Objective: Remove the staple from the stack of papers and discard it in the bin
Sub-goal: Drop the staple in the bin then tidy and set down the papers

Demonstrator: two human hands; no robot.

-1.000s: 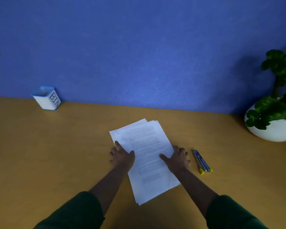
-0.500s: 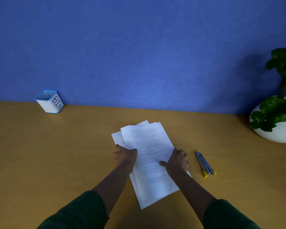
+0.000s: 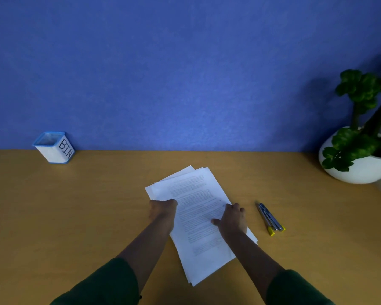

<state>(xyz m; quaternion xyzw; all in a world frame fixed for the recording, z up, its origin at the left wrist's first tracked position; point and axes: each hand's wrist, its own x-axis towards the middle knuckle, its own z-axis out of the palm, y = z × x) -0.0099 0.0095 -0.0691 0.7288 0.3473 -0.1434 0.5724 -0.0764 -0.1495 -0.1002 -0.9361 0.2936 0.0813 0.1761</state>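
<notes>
At far left, a small white square container with a blue rim, lettered "BIN", is stood at the back of the tan wooden surface, well apart from the work. The left hand is closed on the left edge of the stack of white printed papers, which lies at the centre of the surface. The right hand is laid flat on the stack's right side, fingers released, grasping nothing.

For this step, the stack should be held down firmly so that the stapled corner is kept still and exposed. The metal staple remover with yellow tips, lying just beside the right hand, is judged best taken by that hand.

The staple cannot be made out; its corner is not identifiable in the dim light. The bin's interior is not visible. At far right, a green plant in a white round pot is cut off by the frame edge.
</notes>
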